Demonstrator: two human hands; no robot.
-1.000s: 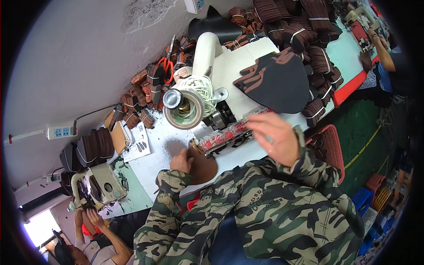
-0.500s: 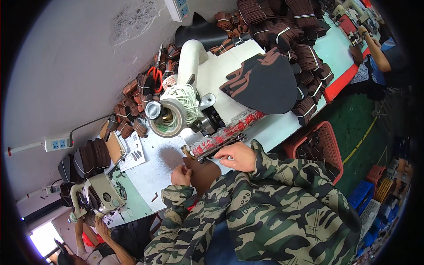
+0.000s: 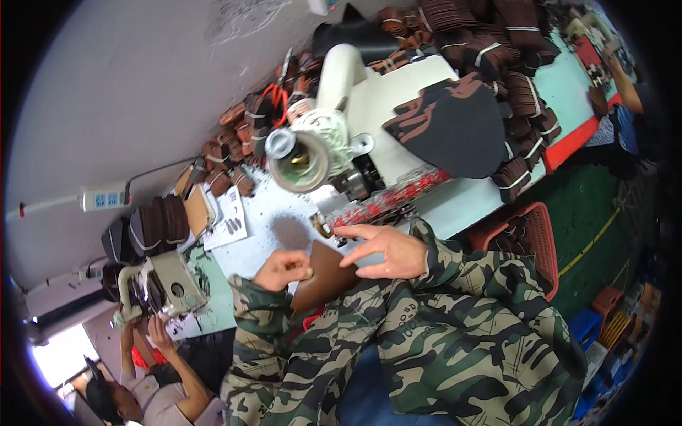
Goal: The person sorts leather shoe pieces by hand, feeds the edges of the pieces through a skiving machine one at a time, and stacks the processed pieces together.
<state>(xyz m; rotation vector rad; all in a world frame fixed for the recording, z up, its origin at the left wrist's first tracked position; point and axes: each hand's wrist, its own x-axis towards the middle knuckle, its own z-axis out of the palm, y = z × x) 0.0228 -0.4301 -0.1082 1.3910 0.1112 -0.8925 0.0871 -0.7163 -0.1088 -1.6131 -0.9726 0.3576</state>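
My left hand [image 3: 284, 270] has its thumb and fingers pinched on the left edge of a smooth brown leather piece [image 3: 323, 280], which lies tilted over the table's front edge by my lap. To its right, my right hand [image 3: 393, 252] is spread, index finger stretched out and thumb apart, just above the leather's right side. A grey patch shows beneath that palm; I cannot make out what it is. Both hands are in front of a white sewing-type machine [image 3: 339, 78] with a worn red front edge [image 3: 387, 202]. My right fingertips hide part of its working end.
Dark flat cut pieces [image 3: 455, 131] lie on the machine bed. Banded brown bundles [image 3: 522, 96] are heaped behind and right. Red-handled scissors [image 3: 277, 103] stand at the back. A red basket [image 3: 543, 248] is at right. Another person works at a second machine [image 3: 167, 284], lower left.
My right hand has drawn back from the machine's working end and its fingers have spread. The left hand has lifted slightly, with the leather tilted up. The whole view has shifted.
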